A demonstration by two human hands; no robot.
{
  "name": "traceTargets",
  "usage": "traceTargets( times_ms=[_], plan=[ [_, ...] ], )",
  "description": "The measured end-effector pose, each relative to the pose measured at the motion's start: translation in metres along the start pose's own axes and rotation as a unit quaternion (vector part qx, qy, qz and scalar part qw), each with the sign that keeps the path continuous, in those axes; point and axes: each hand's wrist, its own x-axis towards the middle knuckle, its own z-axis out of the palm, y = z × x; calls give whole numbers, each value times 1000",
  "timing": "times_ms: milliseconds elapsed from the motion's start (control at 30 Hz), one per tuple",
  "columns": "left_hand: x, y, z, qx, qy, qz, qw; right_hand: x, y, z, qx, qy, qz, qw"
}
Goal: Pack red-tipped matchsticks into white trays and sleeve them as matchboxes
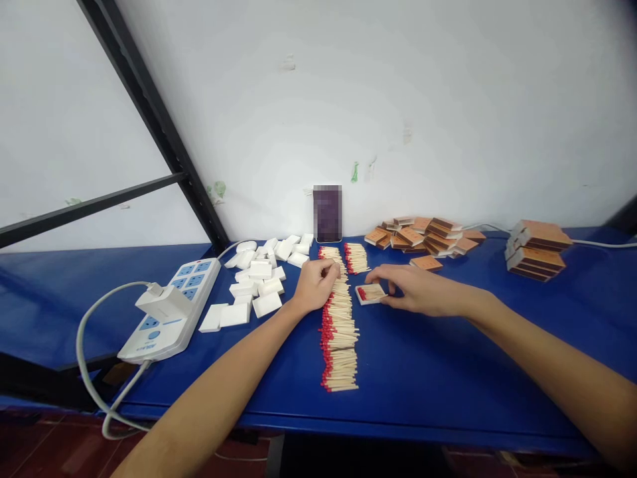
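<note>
A long row of red-tipped matches (339,335) lies on the blue table (428,358), running away from me. My left hand (315,284) rests on the far part of that row, fingers curled in a pinch on some matches. My right hand (421,289) lies just right of it, its fingers holding a small open matchbox tray (371,293) with several matches inside. A second short bunch of matches (356,257) lies beyond the tray.
Several white empty trays (253,284) are piled at the left, beside a white power strip (172,307) with a plugged-in adapter and cable. Orange matchbox sleeves (423,236) lie in a heap at the back, with stacked boxes (536,249) further right. A phone (327,214) leans on the wall.
</note>
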Motion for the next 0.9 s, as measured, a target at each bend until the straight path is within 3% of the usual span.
traceTargets(
  times_ms=[900],
  plan=[
    [0, -1, 0, -2, 8, -6, 1000, -8, -1, -13, 40, -74, 52, 995]
  ],
)
